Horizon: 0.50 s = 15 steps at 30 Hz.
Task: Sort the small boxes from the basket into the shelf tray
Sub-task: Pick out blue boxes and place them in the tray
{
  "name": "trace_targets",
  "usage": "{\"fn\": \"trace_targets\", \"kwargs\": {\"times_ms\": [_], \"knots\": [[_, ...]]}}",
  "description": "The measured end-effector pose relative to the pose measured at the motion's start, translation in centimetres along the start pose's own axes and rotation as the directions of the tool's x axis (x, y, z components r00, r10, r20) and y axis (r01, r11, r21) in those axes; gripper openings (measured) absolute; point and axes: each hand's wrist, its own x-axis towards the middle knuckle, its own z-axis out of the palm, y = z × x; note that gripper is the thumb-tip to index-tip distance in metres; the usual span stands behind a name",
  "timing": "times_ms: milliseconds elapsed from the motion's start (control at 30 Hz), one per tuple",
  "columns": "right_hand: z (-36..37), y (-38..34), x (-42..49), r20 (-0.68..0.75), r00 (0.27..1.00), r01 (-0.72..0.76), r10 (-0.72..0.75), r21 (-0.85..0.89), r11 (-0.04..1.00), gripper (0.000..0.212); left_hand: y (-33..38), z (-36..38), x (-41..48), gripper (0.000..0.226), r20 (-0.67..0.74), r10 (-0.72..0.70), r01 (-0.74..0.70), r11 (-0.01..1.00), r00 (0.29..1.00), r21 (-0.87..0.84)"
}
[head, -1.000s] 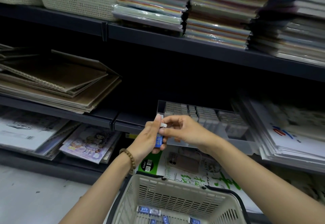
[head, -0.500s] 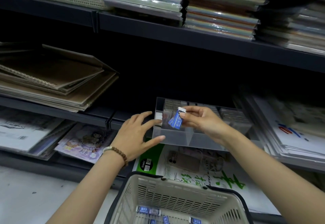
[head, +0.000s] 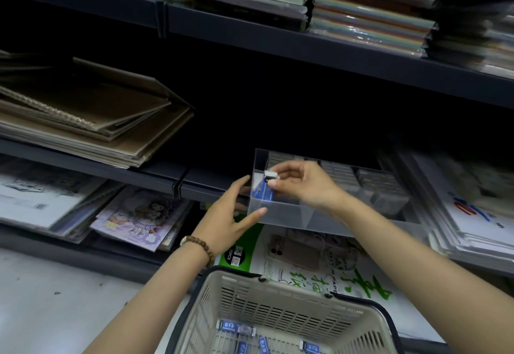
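Now I see my right hand [head: 303,184] reaching over the clear tray [head: 319,218], fingertips pinching a small blue box [head: 262,193] inside its front-left corner; my left hand [head: 230,220], fingers straight, touches that corner outside.

Soft overhead light, rather dim. My left hand [head: 230,220] and right hand [head: 303,184] at centre are evenly lit and fairly sharp; the small box [head: 262,193] I pinch is slightly soft. Deep black shadow fills the space under the upper shelf [head: 278,41]. Glare streaks the wrapped paper stacks [head: 370,20] at upper right. The right edge smears into blur; straight lines bow.
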Motion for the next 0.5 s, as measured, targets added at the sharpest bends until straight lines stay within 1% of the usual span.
{"fn": "trace_targets", "kwargs": {"times_ms": [33,133,200,267,333,400,467,500], "knots": [[0.1,0.0,-0.3,-0.018,1.0,0.018,-0.019,-0.042,0.999,0.021,-0.1,0.2,-0.1,0.083,-0.02,-0.024,0.022,0.998,1.0,-0.061],[0.6,0.1,-1.1,-0.033,0.998,0.039,-0.045,-0.158,0.987,0.021,-0.4,0.4,-0.1,0.07,-0.053,-0.06,0.053,0.99,0.997,-0.132],[0.8,-0.2,-1.2,-0.011,0.998,0.051,-0.055,-0.247,0.968,0.02,-0.5,0.5,0.1,0.057,-0.075,-0.07,0.057,0.985,0.995,-0.163],[1.1,-0.6,-1.1,0.022,0.998,0.064,-0.06,-0.295,0.953,0.014,-0.4,0.5,0.2,0.051,-0.093,-0.069,0.052,0.984,0.993,-0.17],[1.4,-0.9,-0.9,0.022,0.999,0.048,-0.044,-0.232,0.972,0.008,-0.3,0.5,0.1,0.057,-0.099,-0.071,0.054,0.985,0.993,-0.162],[1.4,-0.7,-0.5,-0.012,1.0,-0.022,0.021,-0.131,0.991,0.016,-0.4,0.5,0.0,0.061,-0.109,-0.077,0.06,0.986,0.991,-0.153],[1.4,-0.7,-0.2,-0.017,0.992,-0.123,0.122,-0.097,0.988,0.026,-0.5,0.6,0.0,0.054,-0.121,-0.077,0.058,0.987,0.99,-0.151],[1.4,-0.7,0.0,-0.019,0.985,-0.171,0.17,-0.131,0.977,0.028,-0.6,0.6,0.0,0.05,-0.126,-0.074,0.055,0.987,0.989,-0.153]]}}
